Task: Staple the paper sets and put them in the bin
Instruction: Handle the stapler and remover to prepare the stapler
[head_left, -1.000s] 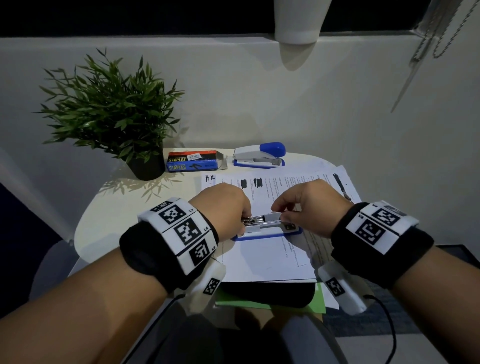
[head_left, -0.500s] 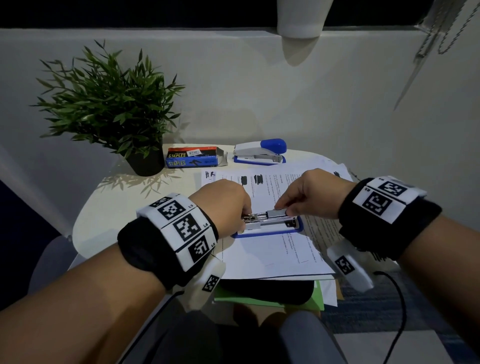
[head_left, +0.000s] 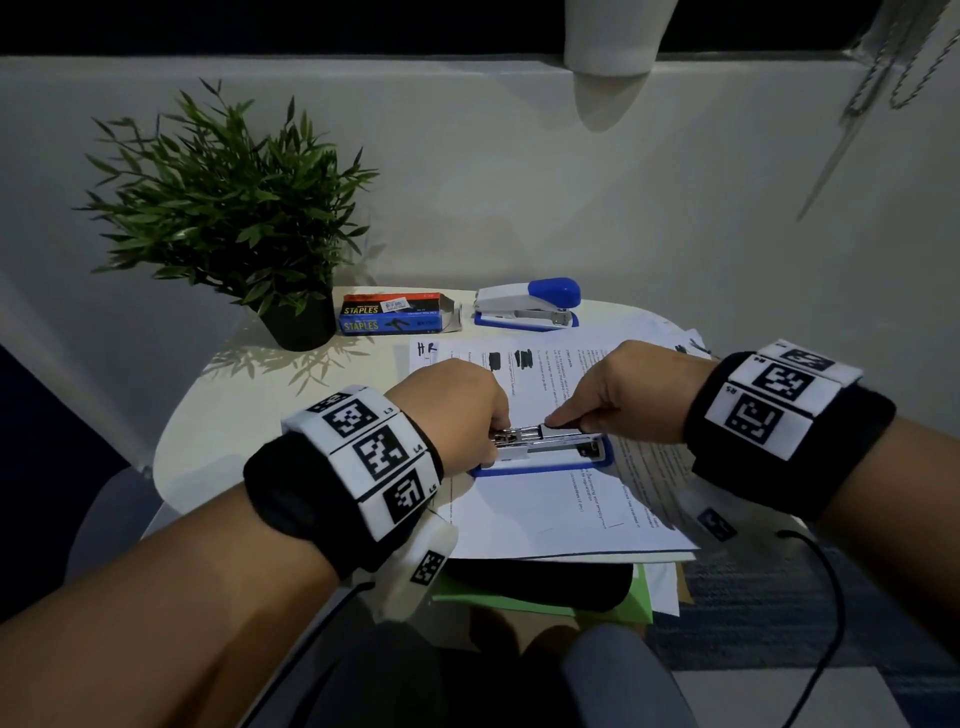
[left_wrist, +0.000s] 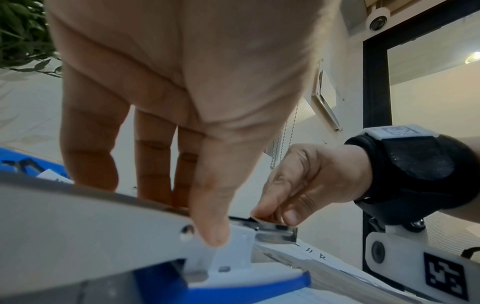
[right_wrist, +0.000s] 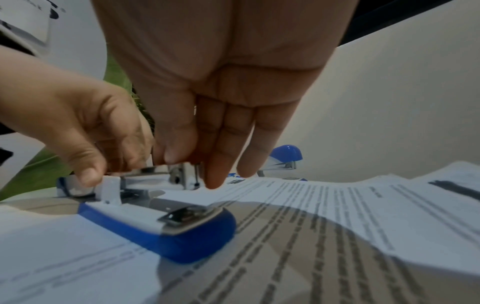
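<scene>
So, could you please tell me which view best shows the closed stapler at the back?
The head view: the closed stapler sits whole beside the staples box. The right wrist view catches only its blue end behind fingers; the left wrist view misses it.

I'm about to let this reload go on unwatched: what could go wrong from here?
1. The open stapler sits on loose papers, not bare table; it may slide as the right hand works the metal staple track.
2. Both hands' fingertips are at the track, the left hand pinching the hinge end; a snap-back could nip them.
3. The papers overhang the table's near edge and may slip off.
</scene>
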